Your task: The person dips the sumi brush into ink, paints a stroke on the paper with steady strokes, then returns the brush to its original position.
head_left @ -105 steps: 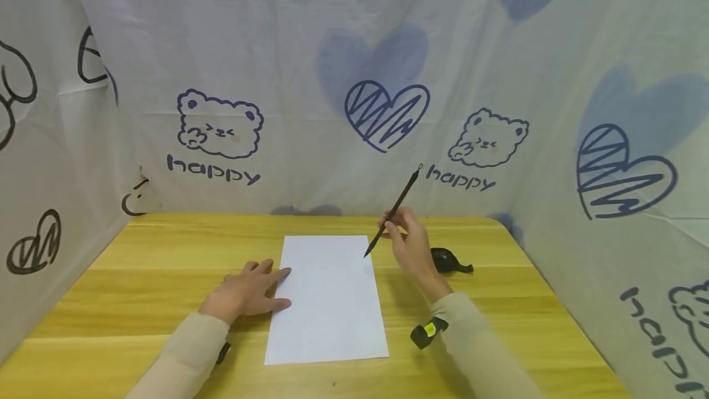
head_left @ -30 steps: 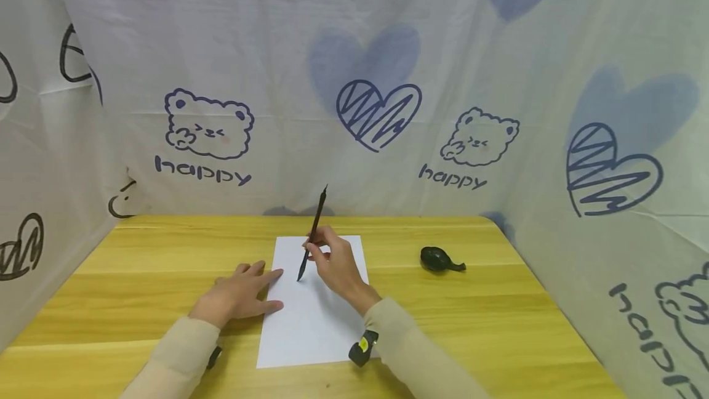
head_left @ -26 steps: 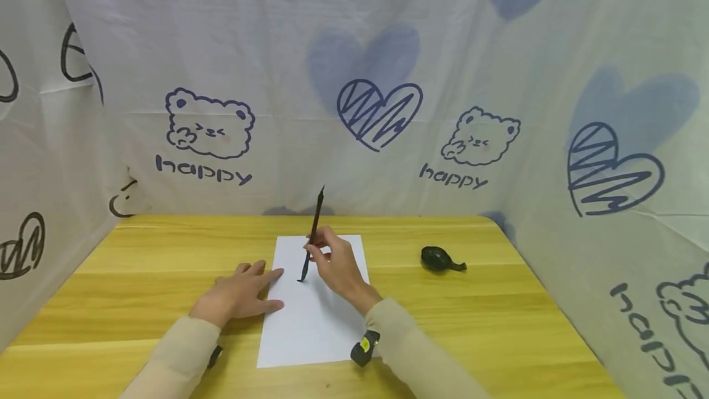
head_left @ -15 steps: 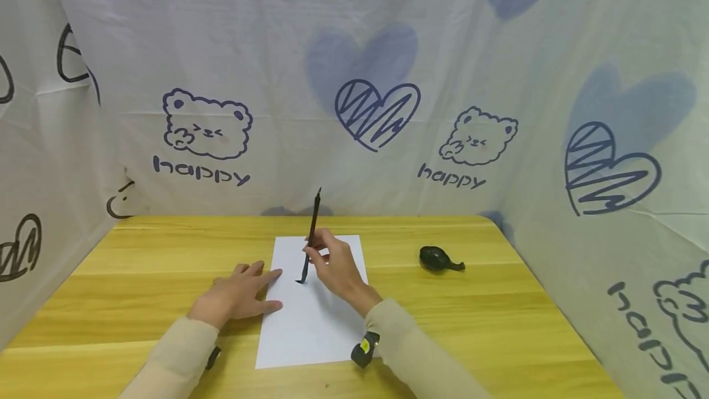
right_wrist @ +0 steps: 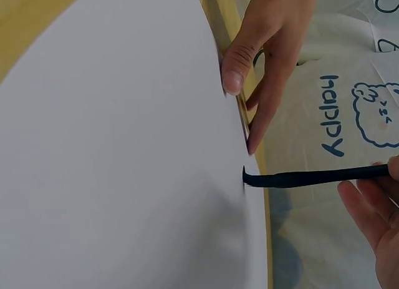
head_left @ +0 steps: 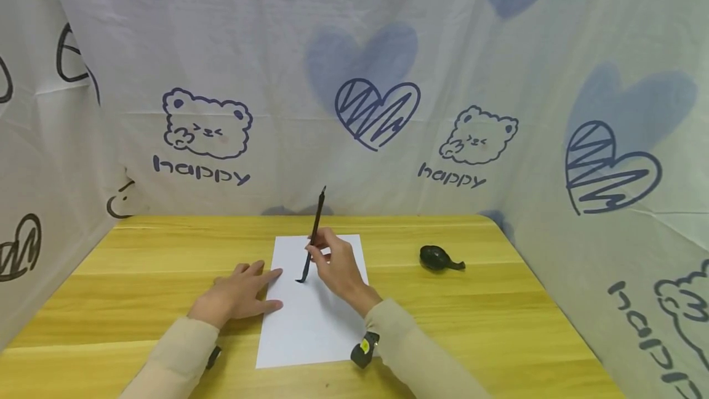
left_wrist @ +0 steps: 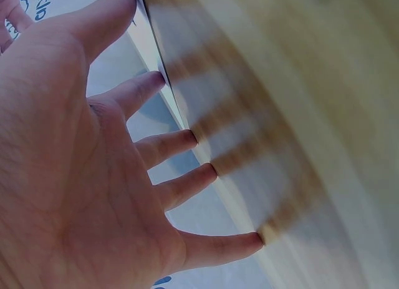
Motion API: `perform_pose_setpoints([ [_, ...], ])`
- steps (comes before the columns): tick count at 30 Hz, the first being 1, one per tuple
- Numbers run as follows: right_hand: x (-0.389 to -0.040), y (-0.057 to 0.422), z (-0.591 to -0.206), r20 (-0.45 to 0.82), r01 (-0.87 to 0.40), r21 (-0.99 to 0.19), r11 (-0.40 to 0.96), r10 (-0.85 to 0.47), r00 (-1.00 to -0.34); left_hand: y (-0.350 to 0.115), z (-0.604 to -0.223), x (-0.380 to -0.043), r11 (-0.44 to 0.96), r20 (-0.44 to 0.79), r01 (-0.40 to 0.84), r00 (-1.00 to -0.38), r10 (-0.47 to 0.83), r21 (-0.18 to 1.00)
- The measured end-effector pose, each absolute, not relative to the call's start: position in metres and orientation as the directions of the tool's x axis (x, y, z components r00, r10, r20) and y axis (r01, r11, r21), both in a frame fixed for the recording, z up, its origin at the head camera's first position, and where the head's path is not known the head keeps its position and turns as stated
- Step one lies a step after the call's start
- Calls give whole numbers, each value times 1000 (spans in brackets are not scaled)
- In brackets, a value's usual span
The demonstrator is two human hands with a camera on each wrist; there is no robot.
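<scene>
A white sheet of paper lies on the wooden table. My right hand pinches a dark ink brush between thumb and fingers, its handle leaning slightly right. The brush tip meets the paper left of its middle and bends to the left, as the right wrist view shows with the brush over the sheet. My left hand rests spread at the sheet's left edge, thumb and index fingertip on the paper. In the left wrist view the other fingertips of the left hand touch the tabletop.
A black, rounded object with a short spout or stem lies on the table right of the paper. A pale curtain printed with bears and hearts encloses the table at the back and sides.
My right hand has carried the brush left from the sheet's right edge and down onto the paper. Lately only the handle's tilt shifts slightly, and the bristles have bent. The left hand keeps its place.
</scene>
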State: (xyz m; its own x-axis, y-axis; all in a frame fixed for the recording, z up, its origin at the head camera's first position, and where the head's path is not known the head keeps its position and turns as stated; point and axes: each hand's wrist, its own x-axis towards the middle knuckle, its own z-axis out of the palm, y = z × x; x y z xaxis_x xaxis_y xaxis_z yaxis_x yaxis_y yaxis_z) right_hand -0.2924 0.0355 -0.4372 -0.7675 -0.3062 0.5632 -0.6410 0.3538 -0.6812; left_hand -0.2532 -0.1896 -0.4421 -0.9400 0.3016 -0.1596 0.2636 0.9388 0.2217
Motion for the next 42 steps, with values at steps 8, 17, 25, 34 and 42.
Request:
perform_pose_setpoints([
  [8,-293,37,-435,586,-649,-677,348,-278,-761,-190,-442,-255,942,-163,261,-941,298,212],
  [17,-296,41,-436,587,-644,-686,339,-265,-765,-190,-441,-254,939,-159,267,-939,304,216],
  [25,-296,45,-436,596,-651,-670,356,-265,-758,-190,-441,-254,940,-174,257,-939,298,222],
  [34,-297,49,-435,595,-644,-672,365,-253,-763,-190,-442,-255,946,-183,248,-940,287,210],
  [42,-296,54,-436,604,-647,-659,382,-244,-759,-189,-443,-254,944,-176,252,-940,291,212],
])
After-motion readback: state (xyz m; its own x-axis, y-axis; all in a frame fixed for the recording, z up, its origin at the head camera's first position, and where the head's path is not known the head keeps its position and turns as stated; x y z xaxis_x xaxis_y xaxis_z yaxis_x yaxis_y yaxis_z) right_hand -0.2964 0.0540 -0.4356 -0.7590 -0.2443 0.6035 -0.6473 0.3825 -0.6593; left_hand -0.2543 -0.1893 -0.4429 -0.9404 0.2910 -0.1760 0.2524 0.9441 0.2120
